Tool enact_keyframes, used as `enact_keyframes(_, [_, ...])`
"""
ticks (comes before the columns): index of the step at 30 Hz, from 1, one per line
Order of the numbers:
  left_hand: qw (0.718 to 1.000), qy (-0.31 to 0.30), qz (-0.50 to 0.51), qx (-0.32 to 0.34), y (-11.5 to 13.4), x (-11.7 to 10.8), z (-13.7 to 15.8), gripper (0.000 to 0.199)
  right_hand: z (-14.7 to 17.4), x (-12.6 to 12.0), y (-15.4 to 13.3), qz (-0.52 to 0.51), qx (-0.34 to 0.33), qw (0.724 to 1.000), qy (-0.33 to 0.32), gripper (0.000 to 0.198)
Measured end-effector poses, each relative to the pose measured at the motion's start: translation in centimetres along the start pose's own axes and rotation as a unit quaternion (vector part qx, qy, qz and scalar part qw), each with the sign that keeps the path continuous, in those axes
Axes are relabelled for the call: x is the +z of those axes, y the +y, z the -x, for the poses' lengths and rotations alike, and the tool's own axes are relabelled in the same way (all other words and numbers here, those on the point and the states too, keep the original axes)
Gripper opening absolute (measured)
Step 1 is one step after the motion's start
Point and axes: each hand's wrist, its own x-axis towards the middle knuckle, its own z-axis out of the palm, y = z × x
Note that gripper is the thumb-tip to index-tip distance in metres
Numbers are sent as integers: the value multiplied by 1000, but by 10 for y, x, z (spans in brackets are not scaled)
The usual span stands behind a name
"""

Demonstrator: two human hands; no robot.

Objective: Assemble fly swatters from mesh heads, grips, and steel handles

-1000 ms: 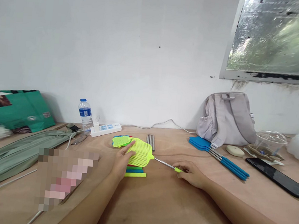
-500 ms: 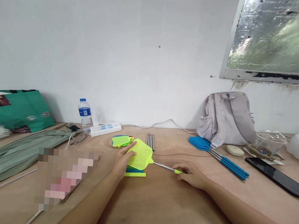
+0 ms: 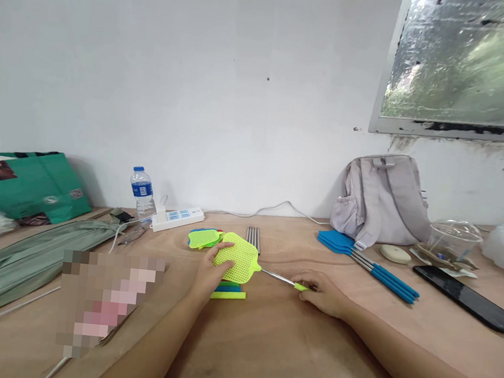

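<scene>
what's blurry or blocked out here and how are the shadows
Head view: mosaic blocks cover a patch at left; the scene through the window is blurred; the yellow-green swatter looks fairly crisp; soft shadow falls on the wall beside the backpack.

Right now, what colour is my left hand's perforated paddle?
Perforated paddle: yellow-green, best in the head view.

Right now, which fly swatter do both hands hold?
The yellow-green swatter with metal shaft: the left hand holds its mesh head, the right hand its handle. The blue swatters lie untouched near the backpack.
</scene>
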Motion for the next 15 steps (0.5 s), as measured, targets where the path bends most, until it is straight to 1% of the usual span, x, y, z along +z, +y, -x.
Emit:
enact_keyframes(4, [1000, -6, -15, 6, 1, 0, 0, 36, 0, -1, -2, -4, -16, 1000, -6, 36])
enact_keyframes(10, [999, -21, -37, 27, 3, -1, 1, 35, 0, -1, -2, -26, -10, 1000, -9, 37])
enact_keyframes(15, [997, -34, -56, 36, 6, -1, 3, 35, 1, -2, 0, -15, -9, 1000, -2, 37])
